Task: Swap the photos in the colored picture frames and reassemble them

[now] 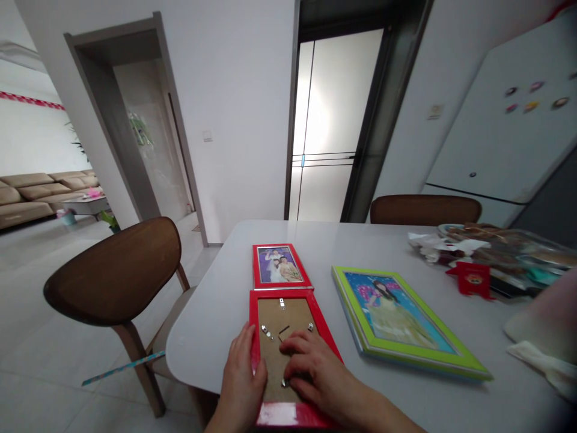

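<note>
While the rectangular red picture frame [255, 310] lies back-up on the glossy white tabletop [216, 337], between the person and a second red frame with a glazed photograph [282, 270], the left hand [243, 373] bears on its left border. The left fingers are extended along that border with the thumb set inboard; whether they grip it cannot be told. The right hand [318, 373] rests over the brown backing board [274, 361], fingers curled, tips at the board and thumb beside the small metal bottom clip [283, 382]. Whether finger and thumb pinch that clip is hidden.

Possible faults, by judgement:

1. Slipping frame. Uneven force from the right hand, with light pressure from the left, could slide it over the smooth surface.
2. Knocked neighbour. Its upper edge lies against or just beside the second red frame, so a forward push could shift both.
3. Bent clip or scored board. Prying upward instead of turning a clip flat would be the likely cause.
4. Nicked fingertip. Thin metal edges could catch skin under pressure.

The lime-green picture frame [433, 361] to the right stands apart from both hands.
</note>
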Demonstrator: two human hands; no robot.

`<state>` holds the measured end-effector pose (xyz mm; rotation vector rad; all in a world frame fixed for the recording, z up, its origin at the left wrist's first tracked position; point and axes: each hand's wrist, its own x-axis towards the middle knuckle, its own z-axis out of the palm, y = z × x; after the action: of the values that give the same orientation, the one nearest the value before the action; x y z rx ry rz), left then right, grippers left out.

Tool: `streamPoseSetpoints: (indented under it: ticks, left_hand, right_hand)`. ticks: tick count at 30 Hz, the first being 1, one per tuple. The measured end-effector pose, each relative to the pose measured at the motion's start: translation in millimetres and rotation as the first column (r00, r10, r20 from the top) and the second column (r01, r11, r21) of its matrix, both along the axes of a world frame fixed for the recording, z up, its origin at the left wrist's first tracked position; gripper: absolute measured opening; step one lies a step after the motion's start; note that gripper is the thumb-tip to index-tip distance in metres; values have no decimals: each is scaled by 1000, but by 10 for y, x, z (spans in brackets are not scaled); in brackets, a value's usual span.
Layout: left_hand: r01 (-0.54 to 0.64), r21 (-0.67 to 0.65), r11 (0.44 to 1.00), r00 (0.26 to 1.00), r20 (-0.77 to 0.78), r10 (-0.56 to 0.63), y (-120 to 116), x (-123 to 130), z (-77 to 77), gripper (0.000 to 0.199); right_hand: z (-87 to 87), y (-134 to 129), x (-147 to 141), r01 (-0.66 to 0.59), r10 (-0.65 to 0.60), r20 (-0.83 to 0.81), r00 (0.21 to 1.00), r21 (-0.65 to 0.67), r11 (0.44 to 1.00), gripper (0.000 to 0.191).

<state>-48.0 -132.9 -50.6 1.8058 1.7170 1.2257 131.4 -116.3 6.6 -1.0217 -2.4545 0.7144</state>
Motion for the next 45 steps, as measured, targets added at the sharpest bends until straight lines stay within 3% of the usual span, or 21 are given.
streamPoseSetpoints:
  ticks: [3,7,11,16,21,27,30,33,37,40,42,45]
  left_hand:
    - [4,-15,1000,1000,-2,-4,-3,3,2,50]
    - [-7,-29,1000,1000,-24,6,4,9,2,50]
    - [-4,-27,1000,999,-43,3,16,9,2,50]
    - [-2,-40,999,999,-39,1,10,15,24,50]
    - [-6,-53,999,1000,5,7,9,6,28,51]
    - [-14,-79,997,999,30,17,20,12,3,56]
    - [-14,-89,996,1000,2,14,18,9,16,57]
    - [-3,-141,990,1000,15,5,-5,6,91,56]
    - [-1,-147,989,969,245,37,-30,63,283,42]
    - [105,-78,991,791,610,-36,-9,60,426,37]
    - [148,-79,986,677,735,-43,-1,-51,493,39]
    - [104,-119,987,687,726,15,-49,-393,533,42]
  right_hand:
    - [-14,172,-48,120,-118,-48,992,31,992,23]
    - [-87,550,-135,358,-371,45,927,182,916,28]
    - [-177,760,-255,424,-456,96,885,241,873,25]
    - [-201,756,-318,414,-457,117,882,275,868,26]
    - [-96,606,-235,400,-441,111,891,271,876,30]
    - [-58,149,-15,313,-327,143,934,111,943,32]
    - [-113,112,33,318,-322,122,939,51,947,39]
    - [-59,192,24,338,-338,108,935,16,941,42]
    - [196,229,-90,356,-356,77,931,20,934,34]
    - [311,198,-165,310,-310,-16,951,8,951,33]
    - [236,223,-110,302,-300,-71,951,12,953,37]
    - [-138,366,175,423,-415,-96,905,92,901,39]
